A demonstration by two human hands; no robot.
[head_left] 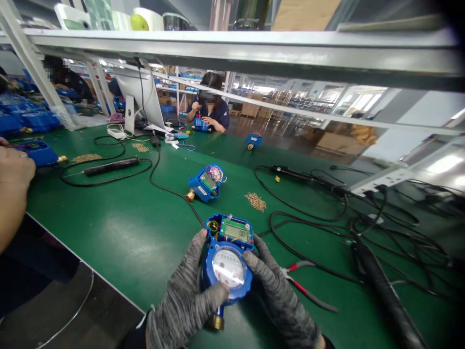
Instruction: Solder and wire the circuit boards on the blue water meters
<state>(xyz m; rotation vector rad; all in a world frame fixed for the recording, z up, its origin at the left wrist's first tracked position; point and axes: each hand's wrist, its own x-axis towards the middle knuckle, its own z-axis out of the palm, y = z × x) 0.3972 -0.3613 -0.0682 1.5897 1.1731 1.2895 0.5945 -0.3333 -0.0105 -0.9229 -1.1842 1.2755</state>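
Both my hands wear grey knitted gloves and hold a blue water meter point(228, 266) between them. My left hand point(189, 291) grips its left side, thumb near the round dial. On the right side, my right hand point(276, 286) has its fingers pressed against the body. The meter's electronics box is uncovered at the top, showing a circuit board with a small LCD point(236, 232) and coloured wires. A brass threaded end point(218, 321) sticks out below. Beyond it, a second blue meter point(207, 183) lies tilted on the green table. Red-handled pliers point(308, 283) rest right of my right hand.
A pile of small screws point(255, 201) lies on the green table point(119, 232). Black electric screwdrivers point(381, 286) and looping cables point(308, 228) fill the right side. Another person's hand point(14, 179) works at the left edge. A white shelf point(232, 51) spans overhead; a co-worker point(209, 106) sits opposite.
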